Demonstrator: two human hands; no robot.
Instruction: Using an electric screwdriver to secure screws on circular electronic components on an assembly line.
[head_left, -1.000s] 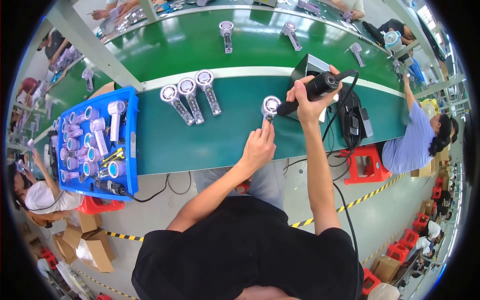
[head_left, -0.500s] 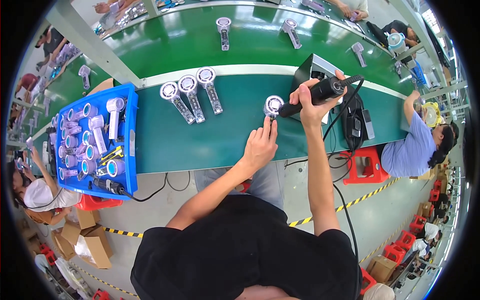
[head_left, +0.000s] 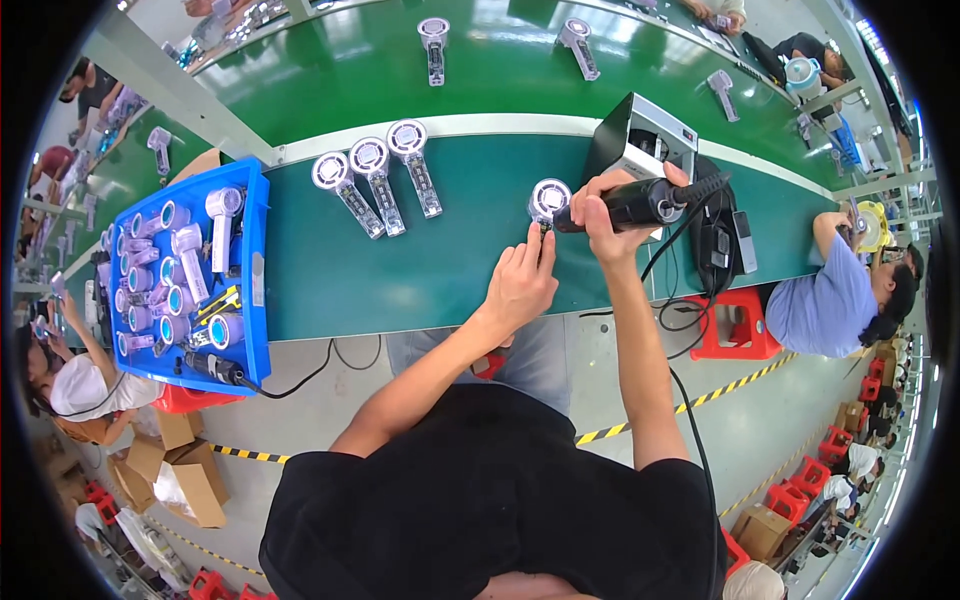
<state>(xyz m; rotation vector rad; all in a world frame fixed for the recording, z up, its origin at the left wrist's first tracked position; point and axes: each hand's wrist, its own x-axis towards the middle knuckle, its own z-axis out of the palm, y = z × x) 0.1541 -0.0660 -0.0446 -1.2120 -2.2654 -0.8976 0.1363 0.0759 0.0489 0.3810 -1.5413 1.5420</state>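
A light purple handheld fan (head_left: 550, 197) lies on the green bench top, its handle toward me and its inner parts exposed. My left hand (head_left: 522, 282) holds that handle down with the index and middle fingertips; the other fingers are curled. Wrapped in my right hand (head_left: 607, 222) is a black corded electric screwdriver (head_left: 648, 203). It slants leftward, its tip end at the fan's handle; the exact contact point is hidden. To the left, three similar fans, one of them a fan (head_left: 369, 160) in the middle, lie side by side with their handles open.
A blue bin (head_left: 262, 300) at the left holds several fans, yellow-handled tools and another black tool. Behind my right hand stands a metal-cased box (head_left: 640, 140), with a black power adapter (head_left: 716, 255) beside it. Farther off, a green belt (head_left: 510, 75) carries more fans.
The screwdriver has tipped closer to level, and my right hand sits slightly lower and farther left. My left hand stays on the fan's handle. The whole view has shifted a little.
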